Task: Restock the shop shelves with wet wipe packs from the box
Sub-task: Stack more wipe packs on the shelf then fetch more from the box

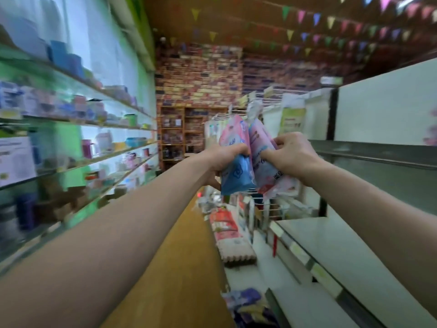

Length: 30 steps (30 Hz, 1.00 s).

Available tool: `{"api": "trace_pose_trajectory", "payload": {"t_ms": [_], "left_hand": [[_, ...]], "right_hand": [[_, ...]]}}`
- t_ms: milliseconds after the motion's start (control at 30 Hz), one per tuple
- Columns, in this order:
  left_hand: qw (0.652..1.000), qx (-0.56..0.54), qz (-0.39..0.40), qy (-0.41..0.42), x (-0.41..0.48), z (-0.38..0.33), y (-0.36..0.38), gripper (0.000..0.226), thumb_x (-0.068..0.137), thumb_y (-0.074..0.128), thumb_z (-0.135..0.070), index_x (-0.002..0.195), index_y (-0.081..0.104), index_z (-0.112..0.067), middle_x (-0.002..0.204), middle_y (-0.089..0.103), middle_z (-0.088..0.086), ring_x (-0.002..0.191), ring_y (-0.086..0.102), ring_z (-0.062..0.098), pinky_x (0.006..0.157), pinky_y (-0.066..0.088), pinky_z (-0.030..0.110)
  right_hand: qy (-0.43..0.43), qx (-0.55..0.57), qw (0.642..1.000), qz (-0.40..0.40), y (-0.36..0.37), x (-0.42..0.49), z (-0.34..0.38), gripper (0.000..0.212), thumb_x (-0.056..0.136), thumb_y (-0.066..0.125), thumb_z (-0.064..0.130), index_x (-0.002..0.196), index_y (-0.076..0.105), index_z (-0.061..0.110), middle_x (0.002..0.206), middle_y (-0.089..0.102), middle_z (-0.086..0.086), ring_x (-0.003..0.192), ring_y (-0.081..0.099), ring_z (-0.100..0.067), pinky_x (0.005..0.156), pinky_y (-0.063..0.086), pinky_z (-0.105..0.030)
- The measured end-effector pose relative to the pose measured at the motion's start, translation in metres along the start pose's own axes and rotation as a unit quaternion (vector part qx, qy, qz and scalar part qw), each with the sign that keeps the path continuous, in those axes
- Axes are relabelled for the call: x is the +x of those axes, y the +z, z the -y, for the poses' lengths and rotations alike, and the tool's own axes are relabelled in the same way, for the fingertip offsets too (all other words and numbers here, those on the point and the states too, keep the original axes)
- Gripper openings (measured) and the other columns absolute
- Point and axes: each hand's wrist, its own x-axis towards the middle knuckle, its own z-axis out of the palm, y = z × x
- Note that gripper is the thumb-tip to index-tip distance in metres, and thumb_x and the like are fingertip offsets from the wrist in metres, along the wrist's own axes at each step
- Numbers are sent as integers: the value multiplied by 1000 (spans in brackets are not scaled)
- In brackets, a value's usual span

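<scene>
Wet wipe packs [259,140], two, held out in front just toward 3 o'clock of centre, roughly upright, side by side and touching.

Grips the blue-and-pink pack [236,171] in the left hand [220,159], on the 9 o'clock side of the pair, fingers curled round its middle. Grips the pink pack [274,183] in the right hand [293,155], on the 3 o'clock side, fingers clenched into the wrapper, knuckles toward the camera. Bare forearms reaching in from 7 and 4 o'clock.

Behind the packs, toward 12 o'clock, a white wire rack [272,100] with hanging goods too blurred to name. From 3 to 5 o'clock, white shop shelves [343,252] with price strips along the front edge. Below the hands, near 6 o'clock, red-and-white packages [224,223] on a low shelf, and purple packs [248,301] at the bottom edge.

Along 9 o'clock, wall shelves [94,119] of boxes, cups and tubs, heavily blurred. Orange-brown floor [175,268] running up the aisle between the two sides. At the far end, a wooden shelf unit [182,133] against a brick-pattern wall [198,74]. Coloured bunting [331,22] strung under the ceiling at 1 o'clock.
</scene>
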Motion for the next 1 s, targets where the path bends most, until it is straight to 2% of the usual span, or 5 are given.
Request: {"api": "trace_pose_trajectory", "payload": {"t_ms": [133,333,467,667,1000], "left_hand": [[997,10,62,46,49,-23,24,32,81,67,-32,105,57,-13,101,67,10,87,66,25,84,55,51],[981,14,163,102,108,-59,56,42,81,67,-33,115,58,-9,99,68,11,81,67,24,66,58,40],[966,-15,220,133,128,-82,84,24,85,63,-33,98,58,-14,90,65,10,80,64,24,83,56,46],[940,-61,305,140,137,-114,134,21,88,58,-34,91,55,-13,78,62,9,67,60,21,65,54,34],[894,-151,401,134,135,-154,210,35,83,63,-35,104,59,-7,92,65,12,73,66,23,62,58,32]], "right_hand": [[27,-39,998,-51,-16,32,-20,22,77,62,22,73,63,1,64,59,-10,62,56,-28,55,45,-33],[60,-108,985,-124,-46,67,-33,17,81,62,25,70,63,12,68,59,-4,66,55,-23,57,41,-29],[84,-164,969,-163,-76,83,-38,16,80,65,25,80,68,10,82,66,-9,80,62,-27,69,50,-33],[116,-203,949,-212,-131,97,-50,16,79,65,22,89,70,10,88,68,-12,83,66,-30,76,57,-40],[219,-88,959,-159,-197,87,-77,35,83,68,2,110,48,10,91,66,-12,72,68,-23,60,57,-35]]}}
